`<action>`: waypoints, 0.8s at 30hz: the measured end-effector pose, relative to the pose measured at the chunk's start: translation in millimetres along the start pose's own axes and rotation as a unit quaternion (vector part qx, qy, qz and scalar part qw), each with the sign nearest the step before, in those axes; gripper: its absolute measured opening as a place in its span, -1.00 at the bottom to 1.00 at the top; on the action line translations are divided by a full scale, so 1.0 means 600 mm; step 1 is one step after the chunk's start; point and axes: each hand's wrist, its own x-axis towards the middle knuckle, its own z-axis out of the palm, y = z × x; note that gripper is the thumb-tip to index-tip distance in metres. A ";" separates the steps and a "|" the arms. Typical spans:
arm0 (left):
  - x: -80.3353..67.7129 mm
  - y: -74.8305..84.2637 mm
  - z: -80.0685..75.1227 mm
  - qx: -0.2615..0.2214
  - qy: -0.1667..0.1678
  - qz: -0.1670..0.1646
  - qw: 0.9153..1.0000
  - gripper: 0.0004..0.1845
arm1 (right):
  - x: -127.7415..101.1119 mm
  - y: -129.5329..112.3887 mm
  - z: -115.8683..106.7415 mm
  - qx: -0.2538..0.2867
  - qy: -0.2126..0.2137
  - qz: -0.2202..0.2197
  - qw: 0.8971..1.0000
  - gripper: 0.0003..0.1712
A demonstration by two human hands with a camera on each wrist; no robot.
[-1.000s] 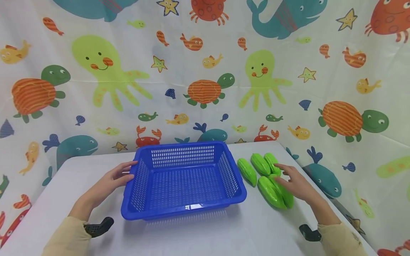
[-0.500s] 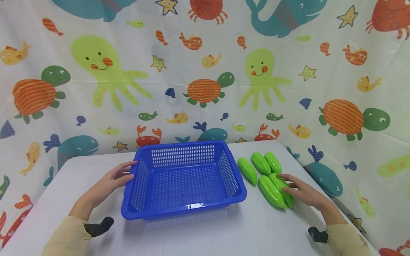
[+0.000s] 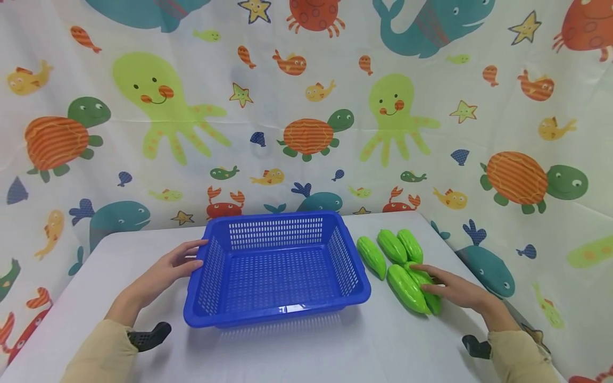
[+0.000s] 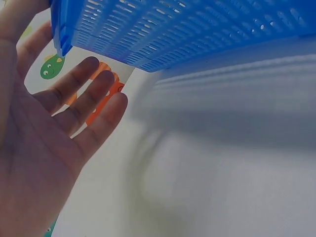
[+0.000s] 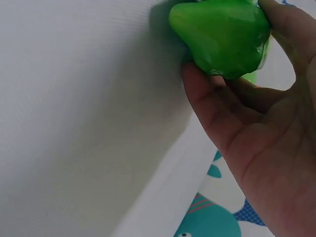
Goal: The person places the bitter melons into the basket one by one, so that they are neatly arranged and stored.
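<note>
A blue plastic basket (image 3: 282, 308) with slotted walls stands on the white table. My left hand (image 3: 167, 271) touches its left rim with thumb and index finger. In the left wrist view, the other fingers (image 4: 101, 118) extend fairly straight below the basket wall. My right hand (image 3: 455, 287) grips a glossy, long green ridged vegetable (image 5: 222, 34), thumb on one side and fingers on the other. Against its left side lies a similar green vegetable (image 3: 406, 287). The held vegetable's far part is partly hidden by the fingers in the head view.
Between the basket and the right hand lies another green vegetable (image 3: 371, 257). Farther back are two more, a left one (image 3: 391, 246) and a right one (image 3: 409, 246). A patterned sea-animal curtain (image 3: 268, 117) hangs behind the table (image 3: 325, 351).
My right hand has moved from above the green vegetables down and right onto the rightmost front one and now grips it. The left hand has stayed at the basket rim.
</note>
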 end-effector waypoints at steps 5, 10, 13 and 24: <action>0.002 -0.002 0.000 -0.002 -0.001 -0.001 1.000 -0.27 | -0.006 -0.003 -0.010 -0.005 -0.012 -0.030 0.999 -0.39; 0.004 -0.004 -0.001 -0.001 -0.002 -0.001 1.000 -0.27 | -0.017 -0.015 -0.032 -0.010 -0.003 -0.051 0.999 -0.41; 0.004 -0.005 -0.001 -0.002 -0.002 -0.001 1.000 -0.27 | -0.020 -0.030 -0.043 -0.009 0.017 -0.058 0.998 -0.41; 0.005 -0.010 -0.002 -0.007 -0.003 -0.005 1.000 -0.27 | 0.013 -0.150 -0.054 0.045 0.093 -0.100 0.990 -0.33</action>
